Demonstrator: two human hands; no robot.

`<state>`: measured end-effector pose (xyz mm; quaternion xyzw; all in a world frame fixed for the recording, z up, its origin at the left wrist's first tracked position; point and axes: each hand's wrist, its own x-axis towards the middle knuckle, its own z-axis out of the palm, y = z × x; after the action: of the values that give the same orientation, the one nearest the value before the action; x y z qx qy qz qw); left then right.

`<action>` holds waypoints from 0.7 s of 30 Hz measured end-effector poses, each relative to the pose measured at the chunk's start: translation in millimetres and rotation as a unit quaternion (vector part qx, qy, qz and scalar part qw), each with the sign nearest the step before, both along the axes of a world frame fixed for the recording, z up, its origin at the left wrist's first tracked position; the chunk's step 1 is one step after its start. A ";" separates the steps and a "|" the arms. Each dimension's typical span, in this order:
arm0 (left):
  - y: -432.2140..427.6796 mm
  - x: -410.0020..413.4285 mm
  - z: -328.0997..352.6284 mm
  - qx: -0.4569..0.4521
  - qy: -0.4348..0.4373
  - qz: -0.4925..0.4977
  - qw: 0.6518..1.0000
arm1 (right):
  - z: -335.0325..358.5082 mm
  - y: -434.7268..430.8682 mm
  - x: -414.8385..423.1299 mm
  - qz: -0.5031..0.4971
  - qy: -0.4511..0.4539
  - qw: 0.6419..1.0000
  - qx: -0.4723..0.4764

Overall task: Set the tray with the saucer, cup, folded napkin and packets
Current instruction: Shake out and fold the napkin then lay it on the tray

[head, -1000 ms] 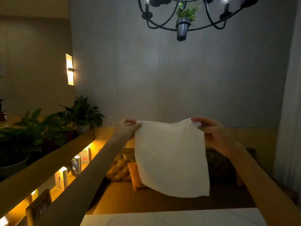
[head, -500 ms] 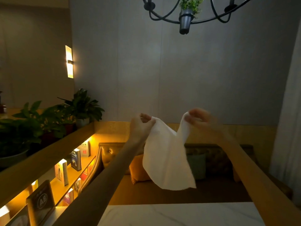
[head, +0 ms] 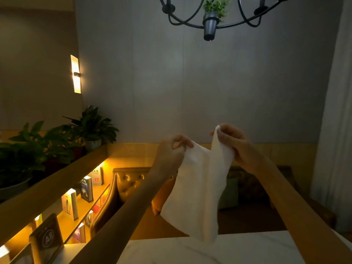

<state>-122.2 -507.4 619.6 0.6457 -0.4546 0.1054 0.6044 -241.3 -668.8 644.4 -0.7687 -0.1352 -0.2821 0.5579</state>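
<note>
Plain white napkin, white marbled table, orange cushion.

The room is dim, the grey wall barely lit. Warm yellow light comes from a wall sconce and from glowing strips along the bookshelf at lower left. The right hand is motion-blurred. Straight lines bow toward the edges from wide-angle distortion.

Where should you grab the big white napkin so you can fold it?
Probably by its two top corners, from above, one in each hand, as the left hand and right hand pinch the napkin now. It is limp cloth, so it hangs flat below the corners, and they can be brought together for the fold.
</note>
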 end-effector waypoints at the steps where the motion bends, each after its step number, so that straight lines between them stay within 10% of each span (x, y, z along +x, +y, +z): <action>1: 1.2 0.6 0.3 0.012 -0.014 0.004 1.000 | -0.2 -1.0 -3.9 0.018 0.016 1.000 -0.005; 9: 0.9 14.5 -18.2 0.109 -0.070 0.091 0.987 | 2.9 3.2 -31.5 0.059 -0.056 0.996 0.041; 12: -4.8 9.4 -20.6 0.128 -0.065 0.070 0.987 | 3.1 12.3 -30.0 -0.059 -0.093 0.982 -0.155; 15: -7.7 -0.4 -12.5 0.158 -0.009 -0.005 0.987 | 0.4 15.3 -16.1 -0.185 -0.010 0.895 -0.405; 21: -3.1 -12.9 -8.0 0.089 -0.035 -0.089 0.991 | -10.6 9.2 -2.4 -0.237 -0.012 0.891 -0.387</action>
<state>-135.1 -510.4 611.6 0.6497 -0.5388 0.0324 0.5353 -243.7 -659.6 633.8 -0.9295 -0.0539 -0.3403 0.1314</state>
